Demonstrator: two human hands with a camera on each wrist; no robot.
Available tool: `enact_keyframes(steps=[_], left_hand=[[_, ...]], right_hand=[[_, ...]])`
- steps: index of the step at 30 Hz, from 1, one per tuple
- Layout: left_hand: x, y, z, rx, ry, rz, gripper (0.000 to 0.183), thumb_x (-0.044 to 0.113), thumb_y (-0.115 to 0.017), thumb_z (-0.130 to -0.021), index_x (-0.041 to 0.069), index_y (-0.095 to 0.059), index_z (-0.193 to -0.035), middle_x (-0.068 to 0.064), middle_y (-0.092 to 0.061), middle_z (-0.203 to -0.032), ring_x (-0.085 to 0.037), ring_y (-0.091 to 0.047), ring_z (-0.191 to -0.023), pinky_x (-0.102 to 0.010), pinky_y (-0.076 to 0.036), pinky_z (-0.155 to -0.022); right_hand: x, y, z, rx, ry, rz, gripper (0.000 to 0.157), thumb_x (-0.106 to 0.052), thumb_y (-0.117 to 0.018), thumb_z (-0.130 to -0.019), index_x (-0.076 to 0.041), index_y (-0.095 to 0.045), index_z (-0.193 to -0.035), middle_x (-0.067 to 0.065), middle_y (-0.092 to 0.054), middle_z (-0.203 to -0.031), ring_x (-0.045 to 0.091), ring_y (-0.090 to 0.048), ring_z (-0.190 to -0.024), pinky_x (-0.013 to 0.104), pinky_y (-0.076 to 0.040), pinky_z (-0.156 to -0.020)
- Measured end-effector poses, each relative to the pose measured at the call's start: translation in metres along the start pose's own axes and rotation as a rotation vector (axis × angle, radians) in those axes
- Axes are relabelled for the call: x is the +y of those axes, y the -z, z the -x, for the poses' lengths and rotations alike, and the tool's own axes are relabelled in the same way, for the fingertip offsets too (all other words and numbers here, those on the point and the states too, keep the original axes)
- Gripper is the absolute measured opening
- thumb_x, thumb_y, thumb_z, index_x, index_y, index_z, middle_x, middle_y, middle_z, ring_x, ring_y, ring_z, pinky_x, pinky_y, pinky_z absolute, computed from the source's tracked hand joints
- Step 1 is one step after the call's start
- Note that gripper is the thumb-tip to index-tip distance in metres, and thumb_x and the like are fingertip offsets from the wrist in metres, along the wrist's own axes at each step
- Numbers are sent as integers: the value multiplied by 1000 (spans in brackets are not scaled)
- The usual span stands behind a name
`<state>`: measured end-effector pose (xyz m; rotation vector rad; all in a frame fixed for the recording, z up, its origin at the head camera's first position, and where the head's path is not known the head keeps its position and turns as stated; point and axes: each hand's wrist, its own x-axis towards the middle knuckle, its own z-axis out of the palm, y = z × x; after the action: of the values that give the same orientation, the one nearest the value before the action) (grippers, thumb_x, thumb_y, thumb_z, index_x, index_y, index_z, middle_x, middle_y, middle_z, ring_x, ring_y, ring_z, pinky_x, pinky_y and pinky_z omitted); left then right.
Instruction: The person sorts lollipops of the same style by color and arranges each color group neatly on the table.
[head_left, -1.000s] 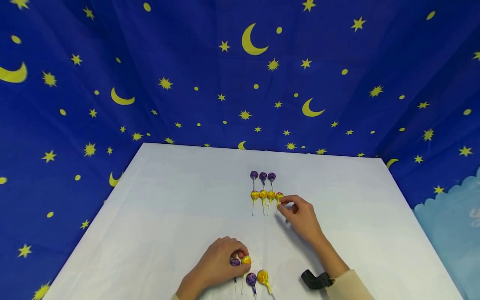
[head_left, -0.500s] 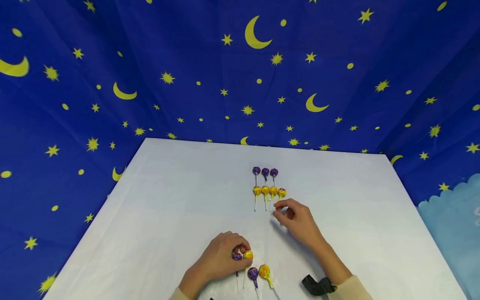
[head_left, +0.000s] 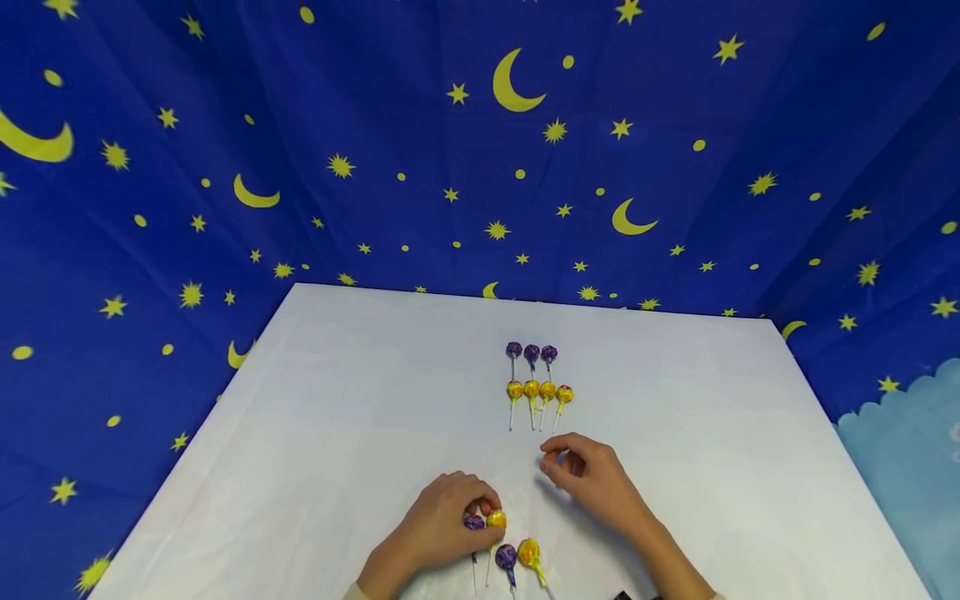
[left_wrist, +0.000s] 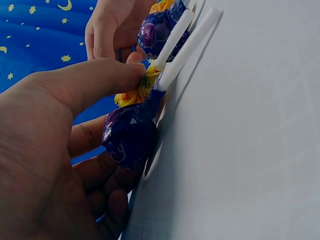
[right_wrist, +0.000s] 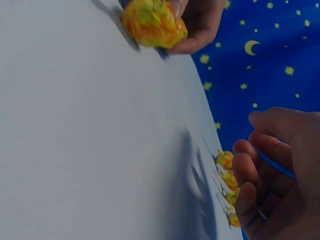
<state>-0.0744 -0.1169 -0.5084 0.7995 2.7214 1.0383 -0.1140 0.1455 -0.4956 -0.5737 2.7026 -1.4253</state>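
My left hand [head_left: 446, 521] pinches a yellow lollipop [head_left: 497, 518] at the near part of the table, thumb on its wrapper in the left wrist view. A purple lollipop [left_wrist: 131, 135] lies right beside it, under the same hand. Just right of these lie another purple lollipop [head_left: 506, 556] and a yellow lollipop [head_left: 529, 551]. My right hand [head_left: 592, 479] hovers with loosely bent fingers and holds nothing, below a row of several yellow lollipops [head_left: 532, 390]. Behind that row, three purple lollipops [head_left: 532, 352] lie side by side, sticks toward me.
Everything lies on a white table [head_left: 360, 375]. A blue cloth [head_left: 375, 125] with yellow moons and stars hangs around its back and sides. A dark wrist strap [head_left: 622, 596] shows partly at the bottom edge.
My right hand has let go of the rightmost yellow lollipop in the row and drawn back toward me. My left hand stays on its lollipop. The head view shifts slightly.
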Motion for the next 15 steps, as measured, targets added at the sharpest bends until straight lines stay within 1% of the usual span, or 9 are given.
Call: enact_keyframes(steps=[5,8,12,15], left_hand=[[0,-2,2,2,6,-5,20,49,-73,-79,34,-65,-91,24,-53,-79,0,-46,-73,-27,-40,-71],[-1,-1,3,6,4,-7,19,48,-73,-80,34,-65,-90,23,-53,-79,0,-46,-72,-27,-39,-69],[-3,-1,2,16,-23,-5,19,48,-73,-80,35,-65,-91,24,-53,-79,1,-47,-72,-27,-40,-71],[-4,-2,1,28,-41,-7,20,49,-73,-80,35,-65,-92,25,-53,-79,1,-47,-73,-28,-41,-73]], right_hand=[[-5,-4,12,-40,-25,-12,22,-35,-71,-87,-21,-70,-105,-10,-60,-75,8,-50,-56,24,-42,-50],[-8,-7,18,-52,-9,-4,21,-35,-71,-87,-22,-69,-104,-11,-59,-77,8,-51,-58,24,-43,-52],[-10,-10,26,-43,24,8,19,-35,-71,-87,-23,-69,-102,-13,-57,-79,6,-52,-60,23,-44,-53],[-12,-12,31,-44,29,0,18,-35,-71,-87,-24,-68,-101,-13,-57,-79,5,-52,-60,22,-44,-53]])
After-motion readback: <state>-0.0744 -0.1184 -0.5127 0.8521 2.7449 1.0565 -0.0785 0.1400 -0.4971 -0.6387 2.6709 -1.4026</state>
